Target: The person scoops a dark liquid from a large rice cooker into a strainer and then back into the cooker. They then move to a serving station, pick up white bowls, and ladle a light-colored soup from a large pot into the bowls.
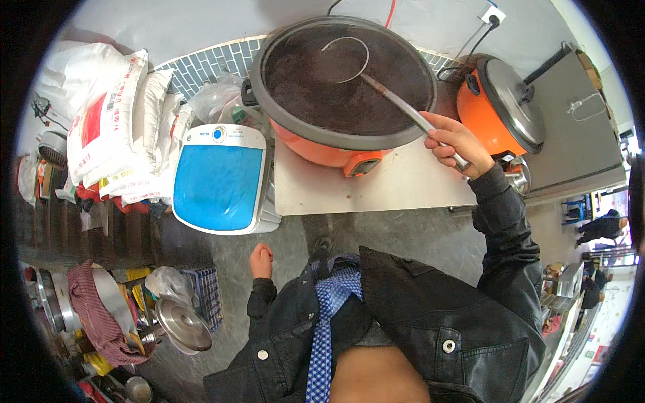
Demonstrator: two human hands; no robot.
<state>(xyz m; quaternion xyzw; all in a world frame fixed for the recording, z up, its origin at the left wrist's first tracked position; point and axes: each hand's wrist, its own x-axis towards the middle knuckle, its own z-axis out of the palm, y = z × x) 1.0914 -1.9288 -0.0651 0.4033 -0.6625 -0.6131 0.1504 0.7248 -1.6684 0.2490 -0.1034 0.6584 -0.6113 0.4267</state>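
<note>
My right hand [456, 146] grips the metal handle of a ladle [398, 103]. Its round rim lies at the surface of dark liquid [302, 95] filling a large orange electric cooker [312, 143]. Whether the ladle's bowl is solid or mesh cannot be made out. The cooker stands uncovered on a pale tabletop [322, 191], with a wide grey rim and a control panel at its front. My left hand [261, 259] hangs low beside my body, fingers curled, with nothing visible in it. Nearest to it is a white appliance with a blue lid [219, 184], apparently a mini washing machine.
A second orange cooker [476, 111], lidded, stands at right by a grey cabinet [569, 126]. White printed sacks [108, 116] are piled at left. Lower left hold a steel lid [184, 325], a maroon cloth [95, 312] and a crate [204, 292]. A power cord runs to a wall socket [492, 16].
</note>
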